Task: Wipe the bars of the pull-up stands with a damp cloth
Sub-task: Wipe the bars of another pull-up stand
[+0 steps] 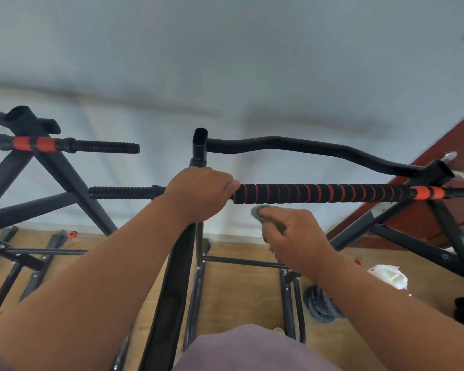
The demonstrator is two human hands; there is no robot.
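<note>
A black pull-up stand fills the middle of the view, with a padded bar (324,193) wrapped in black and orange foam running left to right. My left hand (201,192) grips this bar at the left end of the foam, where it meets the upright post (200,144). My right hand (292,236) holds a bunched grey cloth (259,211) just below the bar, not touching it. A curved black upper bar (306,148) runs behind. A second stand (48,145) with an orange-banded bar stands at the left.
Black base frames (241,261) lie on the wooden floor below. A dark coiled object (322,303) and a white crumpled item (389,275) sit on the floor at the right. A red-brown door (439,218) stands at the right, a white wall behind.
</note>
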